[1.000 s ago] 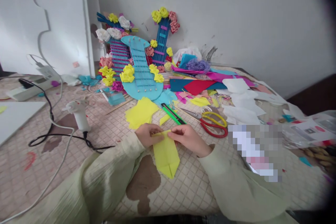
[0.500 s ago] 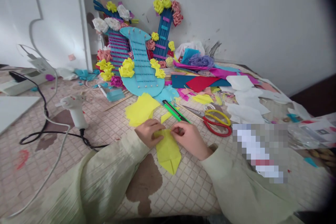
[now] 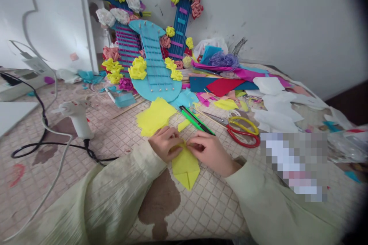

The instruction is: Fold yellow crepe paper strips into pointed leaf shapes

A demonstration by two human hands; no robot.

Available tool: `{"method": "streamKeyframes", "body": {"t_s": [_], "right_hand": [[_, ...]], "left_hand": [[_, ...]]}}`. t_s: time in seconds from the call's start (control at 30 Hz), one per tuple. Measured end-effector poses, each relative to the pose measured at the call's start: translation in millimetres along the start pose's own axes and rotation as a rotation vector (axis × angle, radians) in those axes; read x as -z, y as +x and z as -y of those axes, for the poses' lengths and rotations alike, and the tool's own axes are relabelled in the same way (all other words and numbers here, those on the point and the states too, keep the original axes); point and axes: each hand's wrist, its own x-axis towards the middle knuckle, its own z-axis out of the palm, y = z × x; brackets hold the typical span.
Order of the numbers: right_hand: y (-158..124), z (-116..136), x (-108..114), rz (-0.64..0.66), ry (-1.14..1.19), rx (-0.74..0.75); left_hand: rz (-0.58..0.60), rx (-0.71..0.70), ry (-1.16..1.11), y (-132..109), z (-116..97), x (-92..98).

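A yellow crepe paper piece [image 3: 186,166], folded to a point at its near end, lies on the table in front of me. My left hand [image 3: 166,143] grips its far left edge with bent fingers. At the far right edge, my right hand [image 3: 211,151] pinches the same paper, thumb against fingertips. The two hands almost meet at the top of the piece. Just beyond them lie more yellow paper sheets [image 3: 155,116] and a green utility knife [image 3: 197,120]. Scissors [image 3: 243,132] with red and yellow handles rest to the right of the knife.
A white glue gun [image 3: 79,120] stands at left, its black cord [image 3: 57,145] looping toward my left sleeve. Paper instruments [image 3: 156,69] decorated with paper flowers lean at the back. White paper scraps [image 3: 277,109] and purple yarn [image 3: 224,60] lie at back right.
My fingertips have come closer together at the paper's far edge, drawing it inward into a fold there. The camera view has shifted slightly.
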Motion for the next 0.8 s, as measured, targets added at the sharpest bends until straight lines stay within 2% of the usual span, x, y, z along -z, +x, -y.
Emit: {"method": "streamKeyframes", "body": {"t_s": [0.17,0.53,0.7,0.8], "right_hand": [[-0.1,-0.4,-1.1,0.014,-0.033,0.021],[-0.6,1.6,-3.2,0.022,-0.046,0.013],[1.2,2.1,-3.8,0.018,-0.049,0.013],[2.0,1.9,-3.7,0.01,-0.055,0.007]], "left_hand": [[0.014,-0.01,0.004,0.2,0.4,0.6],[-0.054,-0.044,0.052,1.6,-3.5,0.1],[0.005,-0.039,0.068,1.0,-2.5,0.8],[-0.009,-0.015,0.061,-0.6,-1.8,0.5]]}}
